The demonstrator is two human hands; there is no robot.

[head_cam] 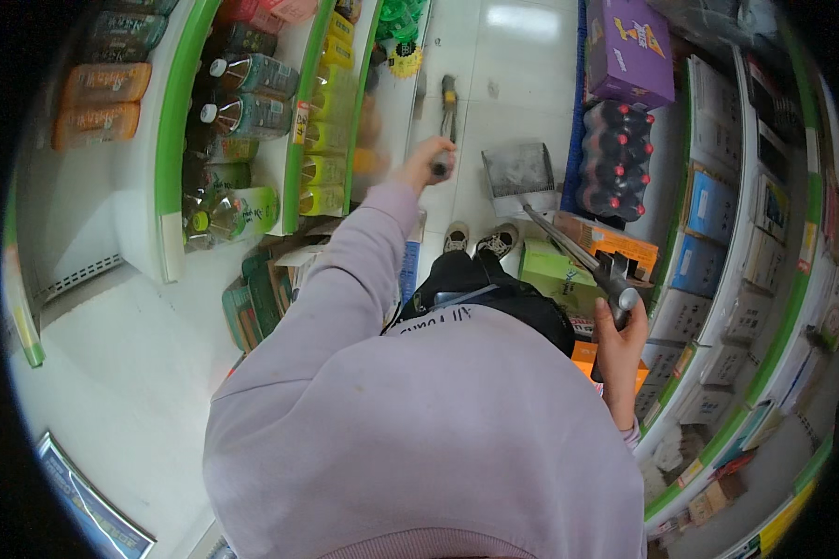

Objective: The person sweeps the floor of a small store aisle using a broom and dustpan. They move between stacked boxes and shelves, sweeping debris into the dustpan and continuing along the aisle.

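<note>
My left hand [423, 166] is closed round the dark end of a long-handled tool, probably a broom [449, 112]. Its far part, black with yellow, reaches down along the foot of the left shelf; the bristles are hard to make out. In my right hand [622, 339] is the top of a long-handled dustpan's grey handle [566, 241]. The dustpan's grey pan [519, 175], with a toothed comb edge, rests on the tiled floor [503, 119] ahead of my shoes. Dusty grey marks show inside the pan.
Left shelves [168, 140] with green edging hold bottled drinks [255, 115]. A shrink-wrapped pack of dark bottles [615, 161] and a purple carton [629, 49] line the right side. Green [556, 272] and orange [626, 251] cartons sit beside my legs. Boxed goods [706, 202] fill the right shelves.
</note>
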